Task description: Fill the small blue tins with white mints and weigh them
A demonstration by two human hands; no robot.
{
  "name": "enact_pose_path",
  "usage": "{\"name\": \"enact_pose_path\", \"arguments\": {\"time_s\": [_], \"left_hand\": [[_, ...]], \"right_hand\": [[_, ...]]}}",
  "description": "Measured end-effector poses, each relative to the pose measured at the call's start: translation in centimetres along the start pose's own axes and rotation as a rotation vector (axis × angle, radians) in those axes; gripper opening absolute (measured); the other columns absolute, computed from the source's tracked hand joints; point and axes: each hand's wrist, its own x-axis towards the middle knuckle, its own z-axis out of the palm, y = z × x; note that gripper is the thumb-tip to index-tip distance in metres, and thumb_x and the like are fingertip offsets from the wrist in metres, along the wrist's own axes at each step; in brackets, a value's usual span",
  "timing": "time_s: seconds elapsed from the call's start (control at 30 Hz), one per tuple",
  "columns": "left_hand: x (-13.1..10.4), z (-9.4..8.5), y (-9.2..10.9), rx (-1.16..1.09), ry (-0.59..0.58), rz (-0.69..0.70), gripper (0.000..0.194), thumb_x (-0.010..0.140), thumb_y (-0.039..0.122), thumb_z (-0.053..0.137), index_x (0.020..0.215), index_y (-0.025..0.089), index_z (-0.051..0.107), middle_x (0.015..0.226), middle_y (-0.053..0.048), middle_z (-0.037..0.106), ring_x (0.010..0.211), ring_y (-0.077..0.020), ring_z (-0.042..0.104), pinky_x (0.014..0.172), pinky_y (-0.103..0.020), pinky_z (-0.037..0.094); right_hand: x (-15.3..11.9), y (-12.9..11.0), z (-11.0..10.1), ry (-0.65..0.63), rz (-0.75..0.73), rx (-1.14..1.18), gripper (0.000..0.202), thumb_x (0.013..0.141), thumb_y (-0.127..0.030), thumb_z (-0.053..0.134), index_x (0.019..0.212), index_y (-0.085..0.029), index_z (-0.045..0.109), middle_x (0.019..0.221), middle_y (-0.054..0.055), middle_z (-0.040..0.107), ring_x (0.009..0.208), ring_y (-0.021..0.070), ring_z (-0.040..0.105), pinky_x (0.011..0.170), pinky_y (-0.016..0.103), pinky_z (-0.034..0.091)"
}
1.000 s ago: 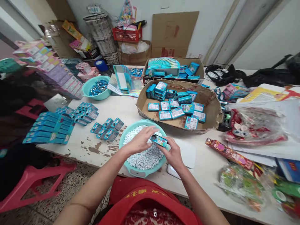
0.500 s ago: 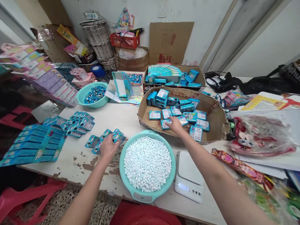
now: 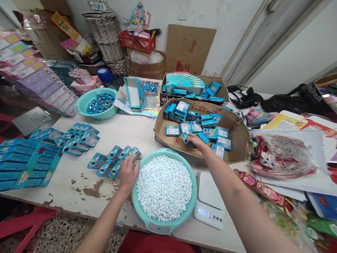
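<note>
My right hand (image 3: 197, 141) reaches into a cut-down cardboard tray (image 3: 238, 149) and grips a small blue box (image 3: 185, 137) near its front wall. More small blue boxes lie loose around it, some with white label sides up. My left hand (image 3: 129, 173), fingers apart, rests at the near right edge of a group of small blue boxes (image 3: 106, 167) with round holes in their fronts, touching the nearest ones. Between my arms stands a turquoise basin (image 3: 194, 189), filled with small white and pale blue candy-like pieces.
A white digital scale (image 3: 210, 195) stands right of the basin. Further left are more blue boxes (image 3: 84, 137) and a stack of blue packs (image 3: 23, 163). Behind are a turquoise bowl (image 3: 112, 110) of shiny blue pieces and another carton (image 3: 195, 100). Plastic packaging (image 3: 289, 154) covers the right side.
My right hand has closed on a box in the tray and tipped it up. My left hand has drawn back toward the basin, and more boxes show in the group beside it.
</note>
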Motion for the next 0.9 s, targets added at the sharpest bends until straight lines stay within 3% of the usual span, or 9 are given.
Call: {"name": "enact_pose_path", "arguments": {"time_s": [0.07, 0.13, 0.23, 0.3, 0.43, 0.63, 0.7, 0.8, 0.9], "left_hand": [[-2.6, 1.2, 1.3, -0.116, -0.135, 0.073, 0.034, 0.089, 0.036, 0.044, 0.117, 0.021, 0.056, 0.118, -0.012, 0.060, 0.118, -0.0250, 0.051, 0.104, -0.039, 0.036], [-4.7, 2.6, 2.2, -0.135, -0.265, 0.093, 0.039, 0.087, 0.037, 0.048, 0.122, 0.020, 0.053, 0.128, -0.013, 0.056, 0.125, -0.0268, 0.045, 0.106, -0.042, 0.033], [-5.8, 4.4, 3.0, -0.050, -0.302, -0.027, 0.052, 0.086, 0.041, 0.050, 0.131, 0.017, 0.047, 0.141, -0.017, 0.043, 0.134, -0.0317, 0.034, 0.108, -0.049, 0.027], [-5.4, 5.2, 3.5, -0.018, -0.294, -0.087, 0.053, 0.086, 0.043, 0.049, 0.131, 0.016, 0.047, 0.139, -0.018, 0.045, 0.131, -0.0320, 0.037, 0.108, -0.048, 0.026], [-3.6, 6.4, 5.3, -0.019, -0.331, -0.158, 0.049, 0.085, 0.046, 0.049, 0.121, 0.014, 0.056, 0.124, -0.018, 0.056, 0.123, -0.0312, 0.045, 0.106, -0.043, 0.028], [-2.2, 8.2, 8.1, -0.214, -0.449, -0.412, 0.043, 0.070, 0.051, 0.065, 0.102, 0.022, 0.064, 0.110, -0.011, 0.063, 0.111, -0.0332, 0.054, 0.094, -0.040, 0.038], [-2.1, 8.5, 8.4, -0.397, -0.459, -0.502, 0.039, 0.063, 0.046, 0.073, 0.091, 0.022, 0.065, 0.100, -0.009, 0.067, 0.106, -0.0318, 0.057, 0.089, -0.037, 0.041], [-1.9, 8.5, 8.3, -0.801, -0.466, -0.726, 0.039, 0.054, 0.034, 0.080, 0.086, 0.019, 0.063, 0.091, -0.008, 0.069, 0.098, -0.0281, 0.060, 0.081, -0.032, 0.045], [-1.7, 8.1, 8.2, -1.051, -0.471, -0.871, 0.038, 0.055, 0.031, 0.078, 0.086, 0.017, 0.061, 0.087, -0.007, 0.069, 0.089, -0.0245, 0.063, 0.072, -0.030, 0.049]], "right_hand": [[-1.3, -0.8, -2.1, -0.091, 0.056, 0.076, 0.031, 0.071, -0.041, 0.056, 0.086, -0.016, 0.064, 0.076, 0.008, 0.066, 0.075, 0.0247, 0.065, 0.071, 0.045, 0.050], [-3.6, -1.5, -4.3, -0.176, 0.109, 0.184, 0.039, 0.076, -0.049, 0.049, 0.093, -0.018, 0.064, 0.082, 0.010, 0.069, 0.077, 0.0260, 0.065, 0.069, 0.045, 0.051], [-8.2, -2.6, -7.1, -0.272, 0.144, 0.556, 0.062, 0.076, -0.068, 0.040, 0.110, -0.020, 0.059, 0.105, 0.015, 0.066, 0.096, 0.0325, 0.062, 0.074, 0.054, 0.048], [-11.2, -3.4, -7.9, -0.275, 0.130, 0.764, 0.077, 0.072, -0.078, 0.035, 0.119, -0.020, 0.054, 0.114, 0.017, 0.062, 0.104, 0.0362, 0.058, 0.077, 0.061, 0.044], [-16.6, -5.1, -6.2, -0.256, 0.096, 0.845, 0.084, 0.071, -0.082, 0.027, 0.122, -0.020, 0.053, 0.112, 0.016, 0.062, 0.112, 0.0379, 0.053, 0.084, 0.067, 0.037], [-23.2, -5.1, -0.9, -0.303, 0.222, 1.051, 0.065, 0.076, -0.069, 0.032, 0.112, -0.022, 0.062, 0.117, 0.012, 0.063, 0.115, 0.0346, 0.053, 0.096, 0.062, 0.035], [-24.7, -4.4, -0.8, -0.268, 0.295, 1.108, 0.058, 0.077, -0.065, 0.036, 0.110, -0.025, 0.062, 0.121, 0.010, 0.062, 0.117, 0.0338, 0.053, 0.094, 0.061, 0.038], [-26.4, -3.4, -2.4, -0.253, 0.406, 1.146, 0.047, 0.080, -0.061, 0.042, 0.104, -0.026, 0.064, 0.120, 0.009, 0.063, 0.118, 0.0339, 0.052, 0.088, 0.062, 0.043], [-28.7, -2.6, -4.1, -0.316, 0.472, 1.167, 0.051, 0.080, -0.069, 0.044, 0.100, -0.027, 0.064, 0.117, 0.010, 0.065, 0.114, 0.0331, 0.056, 0.083, 0.062, 0.047]]}}
